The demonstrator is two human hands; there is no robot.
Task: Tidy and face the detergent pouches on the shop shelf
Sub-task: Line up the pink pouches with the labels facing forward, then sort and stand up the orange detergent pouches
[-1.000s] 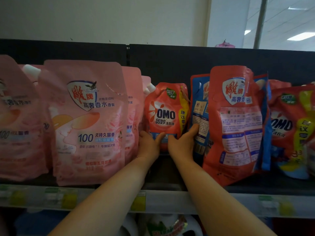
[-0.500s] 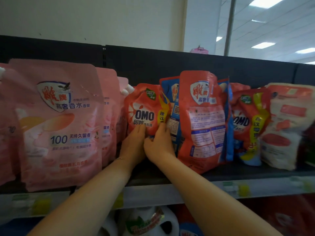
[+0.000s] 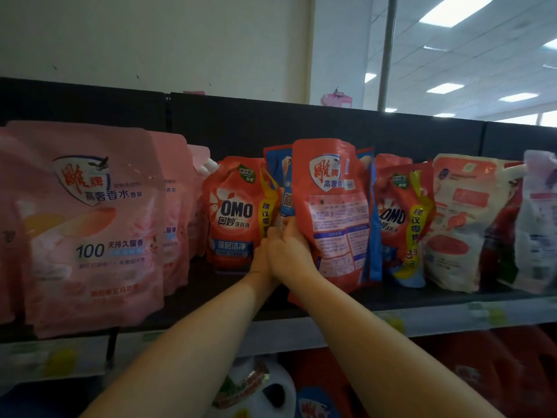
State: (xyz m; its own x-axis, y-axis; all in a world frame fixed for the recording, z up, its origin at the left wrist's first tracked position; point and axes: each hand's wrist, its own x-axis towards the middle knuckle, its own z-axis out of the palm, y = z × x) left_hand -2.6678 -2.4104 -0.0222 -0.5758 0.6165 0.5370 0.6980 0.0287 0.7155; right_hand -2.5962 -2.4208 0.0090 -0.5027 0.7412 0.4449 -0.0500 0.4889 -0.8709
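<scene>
Pouch in focus: the red OMO pouch (image 3: 232, 212) is standing upright on the dark shelf (image 3: 208, 282), its front facing out, and is serving as the landmark for the lines below.
Left hand (image 3: 261, 257): it is reaching to the lower right edge of the OMO pouch and is mostly hidden by the other hand, so its grip cannot be told.
Right hand (image 3: 290, 252): it is lying just right of the OMO pouch, pressing against the left hand. Its fingers (image 3: 285, 229) are curling into the gap on the OMO pouch's right side, and whether they are pinching anything cannot be told.
Back-facing pouch (image 3: 334, 212): this red one is standing just right of the OMO pouch, touching the right hand and showing its printed back panel.
Blue pouch (image 3: 276, 167): it is peeking up behind the OMO pouch's right shoulder.
Second OMO pouch (image 3: 402, 218): it is sitting well right of the OMO pouch, beyond the back-facing pouch, front out and tilting.
White-and-red pouch (image 3: 458, 221): it is standing farther right again.
Pink pouches (image 3: 90, 230): they are lining up left of the OMO pouch, the nearest one facing out.
White jug (image 3: 281, 390): it is sitting below the OMO pouch, on the lower level.
</scene>
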